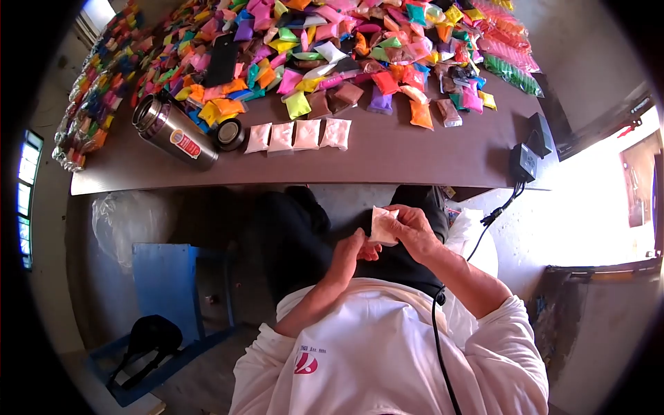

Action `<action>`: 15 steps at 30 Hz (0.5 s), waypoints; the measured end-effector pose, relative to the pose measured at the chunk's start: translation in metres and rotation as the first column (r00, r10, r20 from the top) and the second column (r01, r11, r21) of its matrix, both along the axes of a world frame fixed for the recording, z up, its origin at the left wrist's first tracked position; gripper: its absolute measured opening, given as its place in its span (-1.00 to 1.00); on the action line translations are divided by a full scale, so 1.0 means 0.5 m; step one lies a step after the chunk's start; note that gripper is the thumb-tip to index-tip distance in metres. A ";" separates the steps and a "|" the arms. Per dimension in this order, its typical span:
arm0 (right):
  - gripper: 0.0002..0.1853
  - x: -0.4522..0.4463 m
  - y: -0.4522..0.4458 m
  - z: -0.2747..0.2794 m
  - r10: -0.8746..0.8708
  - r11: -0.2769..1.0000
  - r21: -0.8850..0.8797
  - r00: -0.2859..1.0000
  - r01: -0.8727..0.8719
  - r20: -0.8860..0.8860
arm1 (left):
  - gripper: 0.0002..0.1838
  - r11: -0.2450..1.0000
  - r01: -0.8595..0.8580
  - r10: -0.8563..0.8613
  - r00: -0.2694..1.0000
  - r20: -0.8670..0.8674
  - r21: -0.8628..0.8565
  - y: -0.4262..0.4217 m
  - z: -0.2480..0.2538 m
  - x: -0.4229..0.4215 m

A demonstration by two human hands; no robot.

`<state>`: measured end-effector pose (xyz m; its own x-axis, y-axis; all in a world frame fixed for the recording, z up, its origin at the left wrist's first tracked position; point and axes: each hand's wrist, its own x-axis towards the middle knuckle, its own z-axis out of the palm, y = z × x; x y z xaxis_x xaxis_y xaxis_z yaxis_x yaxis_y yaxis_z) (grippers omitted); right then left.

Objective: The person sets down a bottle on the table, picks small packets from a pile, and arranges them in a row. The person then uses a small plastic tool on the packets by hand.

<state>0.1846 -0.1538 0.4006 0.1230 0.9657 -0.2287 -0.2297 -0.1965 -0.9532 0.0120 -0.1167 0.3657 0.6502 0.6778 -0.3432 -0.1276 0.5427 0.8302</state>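
Note:
Above my lap, a small pale pink packet (382, 227) is pinched by my right hand (413, 232), with the thumb across its front. My left hand (354, 250) is at the packet's lower left edge, its fingers curled; whether it grips the edge is too small to tell. On the table near its front edge, several similar pale packets (307, 135) lie in a row. Beyond them is a large heap of small colourful packets (297, 104).
A metal flask (176, 133) lies on the brown table (290, 169) beside a round black lid (229, 133). A black phone (222, 60) rests on the heap. Black devices (523, 162) with a cable stand at the right edge. A blue chair (164, 277) holds a black bag (155, 336).

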 end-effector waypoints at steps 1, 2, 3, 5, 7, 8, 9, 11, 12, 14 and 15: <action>-0.73 -0.002 -0.005 -0.001 -0.002 1.000 0.007 1.000 0.002 0.002 | -0.45 1.000 0.002 -0.002 1.000 0.002 0.007 -0.001 -0.002 -0.004; -0.75 -0.005 -0.012 -0.002 -0.008 1.000 0.012 0.998 0.009 -0.060 | -0.46 0.999 0.041 -0.042 0.998 0.046 0.009 -0.003 -0.008 -0.008; -0.77 -0.009 -0.019 -0.002 -0.012 1.000 0.017 0.993 0.014 -0.121 | -0.45 0.997 0.080 -0.080 0.993 0.089 0.012 -0.007 -0.007 -0.011; -0.78 -0.019 -0.032 0.010 0.028 0.999 0.029 0.985 -0.023 -0.168 | -0.45 0.990 0.094 -0.100 0.993 0.063 0.101 -0.021 0.003 -0.009; -0.78 -0.028 -0.044 0.029 0.091 0.996 0.034 0.955 -0.085 -0.281 | -0.44 0.975 0.111 -0.119 0.992 0.034 0.192 -0.037 0.022 -0.012; -0.78 -0.033 -0.051 0.035 0.094 0.995 0.043 0.957 -0.085 -0.275 | -0.44 0.963 0.101 -0.104 0.995 -0.003 0.250 -0.045 0.033 -0.016; -0.77 -0.038 -0.058 0.039 0.109 0.994 0.036 0.980 -0.104 -0.166 | -0.43 0.946 0.091 -0.084 0.996 -0.037 0.312 -0.047 0.042 -0.017; -0.72 -0.042 -0.071 0.044 0.103 0.995 -0.013 0.988 -0.103 0.111 | -0.43 0.945 0.066 -0.059 0.998 -0.032 0.321 -0.051 0.053 -0.021; -0.72 -0.039 -0.071 0.049 0.102 0.995 -0.007 0.989 -0.101 0.112 | -0.43 0.948 0.044 -0.036 0.999 -0.033 0.315 -0.049 0.056 -0.023; -0.69 -0.039 -0.074 0.053 0.154 0.981 -0.121 0.988 -0.153 0.001 | -0.44 0.931 0.056 -0.042 0.998 -0.045 0.360 -0.042 0.057 -0.020; -0.70 -0.038 -0.072 0.042 0.125 0.991 -0.036 0.992 -0.125 0.004 | -0.45 0.942 0.049 -0.037 0.998 -0.044 0.332 -0.041 0.053 -0.014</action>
<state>0.1658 -0.1899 0.4216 0.0031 0.9648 -0.2628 -0.1949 -0.2572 -0.9465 0.0051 -0.1372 0.3923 0.6728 0.7289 -0.1267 -0.0767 0.2390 0.9680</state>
